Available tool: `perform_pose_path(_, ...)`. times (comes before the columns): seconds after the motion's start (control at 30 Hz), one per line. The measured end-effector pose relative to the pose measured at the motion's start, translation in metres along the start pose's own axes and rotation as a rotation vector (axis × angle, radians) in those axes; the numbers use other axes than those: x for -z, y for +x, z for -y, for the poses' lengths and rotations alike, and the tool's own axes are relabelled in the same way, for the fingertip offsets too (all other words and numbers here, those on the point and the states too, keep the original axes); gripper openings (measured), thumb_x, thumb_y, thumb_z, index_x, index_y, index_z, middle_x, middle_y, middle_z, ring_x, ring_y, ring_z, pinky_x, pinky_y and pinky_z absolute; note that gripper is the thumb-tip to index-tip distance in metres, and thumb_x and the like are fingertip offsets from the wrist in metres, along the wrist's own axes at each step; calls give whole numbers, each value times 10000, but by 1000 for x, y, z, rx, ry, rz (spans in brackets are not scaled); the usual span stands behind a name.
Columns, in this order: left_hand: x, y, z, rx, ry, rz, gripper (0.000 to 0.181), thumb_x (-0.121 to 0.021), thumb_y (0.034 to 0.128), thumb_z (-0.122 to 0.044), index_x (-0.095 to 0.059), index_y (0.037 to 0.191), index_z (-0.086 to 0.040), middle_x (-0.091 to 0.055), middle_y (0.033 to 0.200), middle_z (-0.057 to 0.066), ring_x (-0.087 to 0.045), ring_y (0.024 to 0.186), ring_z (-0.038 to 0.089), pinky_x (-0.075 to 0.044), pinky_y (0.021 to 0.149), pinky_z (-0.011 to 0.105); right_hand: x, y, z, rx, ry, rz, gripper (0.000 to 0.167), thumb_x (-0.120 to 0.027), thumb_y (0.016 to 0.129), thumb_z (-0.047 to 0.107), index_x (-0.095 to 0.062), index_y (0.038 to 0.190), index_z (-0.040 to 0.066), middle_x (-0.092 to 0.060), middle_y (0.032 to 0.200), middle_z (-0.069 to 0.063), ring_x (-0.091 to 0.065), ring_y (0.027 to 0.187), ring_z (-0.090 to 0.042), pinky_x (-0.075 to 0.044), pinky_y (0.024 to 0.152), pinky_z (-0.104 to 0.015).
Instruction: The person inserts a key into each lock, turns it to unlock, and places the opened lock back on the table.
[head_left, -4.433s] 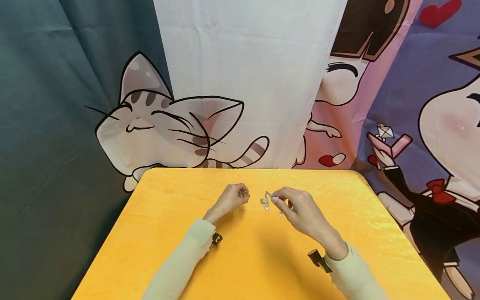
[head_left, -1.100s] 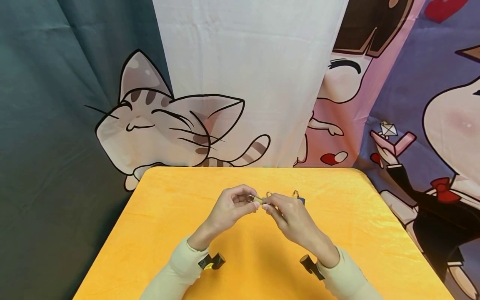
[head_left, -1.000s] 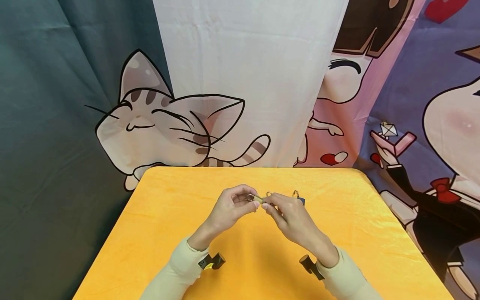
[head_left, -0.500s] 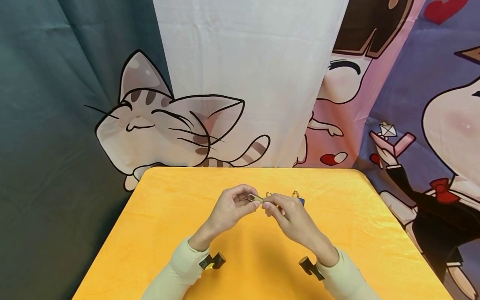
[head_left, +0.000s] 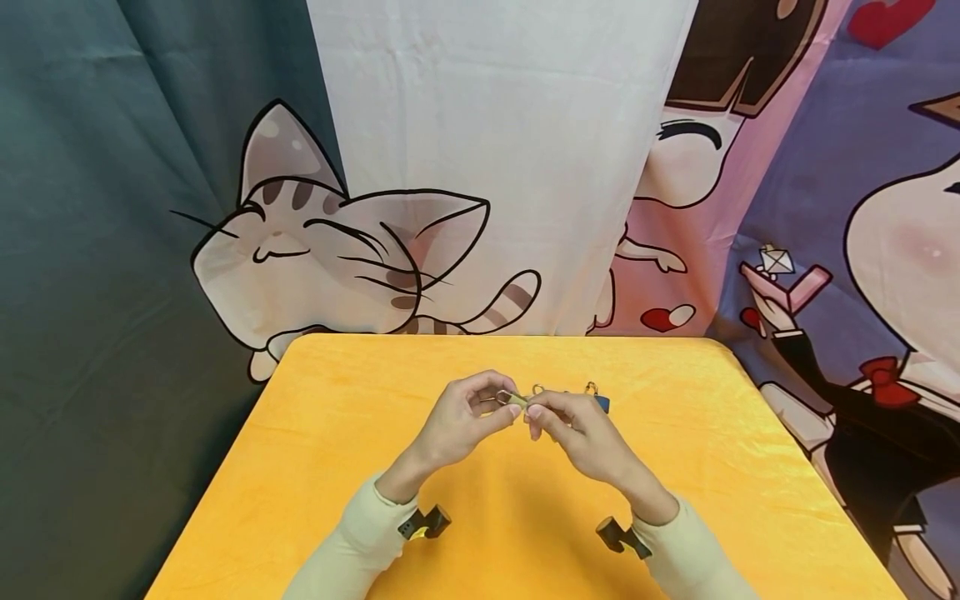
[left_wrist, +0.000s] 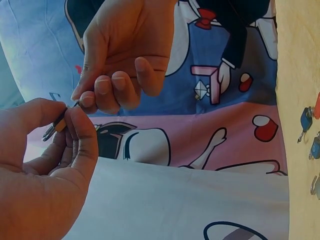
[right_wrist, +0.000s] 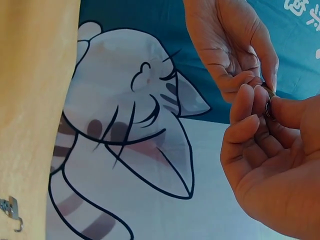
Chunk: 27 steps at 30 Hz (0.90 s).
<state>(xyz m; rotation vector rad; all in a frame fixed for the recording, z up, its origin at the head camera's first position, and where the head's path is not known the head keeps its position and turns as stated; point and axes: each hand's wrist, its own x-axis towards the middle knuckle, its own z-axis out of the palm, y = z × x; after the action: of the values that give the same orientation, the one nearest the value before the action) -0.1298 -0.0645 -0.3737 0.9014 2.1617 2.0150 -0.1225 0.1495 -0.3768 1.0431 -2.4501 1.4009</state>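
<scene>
My left hand (head_left: 460, 421) pinches a small brass padlock (head_left: 515, 400) between thumb and fingertips, its shackle pointing left toward the palm. Fingertips of my right hand (head_left: 585, 433) meet the padlock's other end and pinch a small key, mostly hidden by the fingers. In the right wrist view a metal ring (right_wrist: 268, 109) shows beside the right thumb. The left wrist view has the padlock (left_wrist: 59, 124) in the left fingers, with the right hand (left_wrist: 131, 52) above it, its other fingers curled loosely. Both hands are held above the table.
Behind the right hand, a blue padlock (head_left: 602, 403) and another padlock's shackle (head_left: 537, 388) show on the yellow table (head_left: 360, 392). A silver padlock (right_wrist: 9, 207) with a raised shackle lies there too. Printed curtains (head_left: 510, 167) hang behind the table.
Earlier the hands were apart and the right held a padlock with its shackle open; now they meet at the brass padlock. Over the last half second the right fingers shift slightly at the key.
</scene>
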Motion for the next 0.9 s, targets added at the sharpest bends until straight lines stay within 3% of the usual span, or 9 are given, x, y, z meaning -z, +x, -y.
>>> perform_pose_path(0.23, 0, 1, 1, -21, 21, 12, 173, -663, 923, -69, -623, 1080, -9, -640, 1034, 173, -669, 914, 155, -570, 845, 267, -1, 0, -2, -32, 109, 44, 239, -472, 1039, 119, -636, 878, 185, -600, 730, -8, -455, 604, -116, -424, 559, -239)
perform_pose_path(0.37, 0, 1, 1, -25, 26, 8, 175, -668, 918, -64, -626, 1080, -10, -645, 1037, 172, -663, 921, 129, -571, 851, 275, -2, 1, -3, -37, 125, 46, 252, -464, 1041, 115, -632, 862, 172, -609, 722, -51, -467, 603, -197, -423, 560, -242)
perform_pose_path(0.53, -2, 1, 1, -17, 24, -12, 179, -675, 911, -59, -630, 1074, -3, -657, 1036, 176, -665, 920, 138, -573, 848, 274, -4, 1, -3, -53, 128, 33, 246, -465, 1042, 118, -636, 872, 165, -607, 720, -25, -463, 586, -152, -426, 545, -245)
perform_pose_path(0.67, -2, 0, 0, -10, 14, -30, 188, -676, 906, -53, -630, 1079, 5, -661, 1038, 186, -666, 904, 123, -571, 833, 252, -6, 0, -2, -76, 125, 5, 210, -483, 1036, 125, -658, 926, 163, -619, 744, -3, -478, 603, -87, -441, 550, -241)
perform_pose_path(0.9, -3, 0, 2, 26, -73, -38, 267, -699, 889, -42, -619, 1137, 16, -658, 1056, 198, -666, 897, 114, -572, 817, 244, -12, 0, -1, 47, 35, -131, 200, -529, 986, -4, -675, 930, 121, -643, 747, -21, -566, 653, -48, -495, 563, -233)
